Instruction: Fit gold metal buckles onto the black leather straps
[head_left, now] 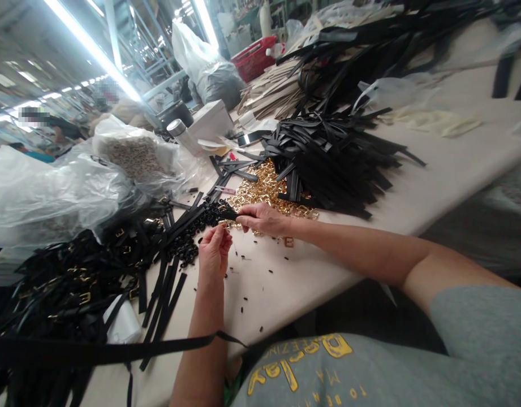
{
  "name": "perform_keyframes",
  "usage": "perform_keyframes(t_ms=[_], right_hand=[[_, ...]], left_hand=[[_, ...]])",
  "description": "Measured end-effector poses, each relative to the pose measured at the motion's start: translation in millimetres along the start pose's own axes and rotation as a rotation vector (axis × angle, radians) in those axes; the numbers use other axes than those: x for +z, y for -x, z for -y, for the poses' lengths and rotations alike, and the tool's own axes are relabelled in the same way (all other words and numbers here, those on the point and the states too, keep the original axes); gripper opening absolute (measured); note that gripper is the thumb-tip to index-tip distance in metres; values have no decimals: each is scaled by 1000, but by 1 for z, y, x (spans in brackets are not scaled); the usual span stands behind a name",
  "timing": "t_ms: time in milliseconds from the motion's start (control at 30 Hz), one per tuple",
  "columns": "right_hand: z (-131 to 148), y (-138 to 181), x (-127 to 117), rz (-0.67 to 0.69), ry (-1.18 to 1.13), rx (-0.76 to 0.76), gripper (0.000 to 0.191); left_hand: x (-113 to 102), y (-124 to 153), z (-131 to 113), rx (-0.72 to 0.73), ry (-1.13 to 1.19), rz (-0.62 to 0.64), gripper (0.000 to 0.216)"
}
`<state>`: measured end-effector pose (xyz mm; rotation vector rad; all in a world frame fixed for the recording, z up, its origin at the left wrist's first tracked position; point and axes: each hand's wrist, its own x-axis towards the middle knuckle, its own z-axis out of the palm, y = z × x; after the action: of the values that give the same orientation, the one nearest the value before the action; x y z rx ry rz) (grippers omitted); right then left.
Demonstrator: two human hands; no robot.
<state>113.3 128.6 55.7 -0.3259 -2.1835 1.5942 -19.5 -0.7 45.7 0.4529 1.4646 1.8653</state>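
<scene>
In a pinch, my left hand holds a small gold buckle at its fingertips; the buckle is partly hidden. Just to its right, my right hand is closed on a short black strap, whose end points left toward the buckle. I cannot tell whether strap and buckle touch. Behind my right hand spreads a heap of gold buckles. Small black loops lie in a pile left of my left hand. A large bundle of black straps lies beyond my right forearm.
Finished-looking black straps with gold buckles are heaped at the left, near clear plastic bags. A white box, a bottle and a phone stand or lie behind. Small black bits dot the table.
</scene>
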Motion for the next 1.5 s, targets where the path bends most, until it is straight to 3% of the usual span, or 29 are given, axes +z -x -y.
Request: perform_keyframes(t_ms=[233, 500, 633, 900, 1100, 1333, 1500], right_hand=[[3, 3, 5, -157, 118, -53, 22], [-4, -1, -2, -16, 307, -65, 20], [-2, -1, -4, 27, 252, -58, 19], [4, -1, -5, 15, 318, -10, 20], [1, 1, 2, 90, 437, -88, 17], [2, 1, 2, 111, 465, -89, 18], [3, 2, 2, 96, 466, -63, 18]], left_hand=[[13, 8, 12, 44, -128, 58, 41], [15, 8, 9, 418, -277, 134, 42], [15, 8, 9, 378, -327, 175, 35], [14, 8, 1, 295, -200, 6, 32], [6, -5, 2, 181, -61, -76, 40], [7, -7, 3, 30, 48, -38, 44], [15, 2, 3, 80, -32, 20, 43]])
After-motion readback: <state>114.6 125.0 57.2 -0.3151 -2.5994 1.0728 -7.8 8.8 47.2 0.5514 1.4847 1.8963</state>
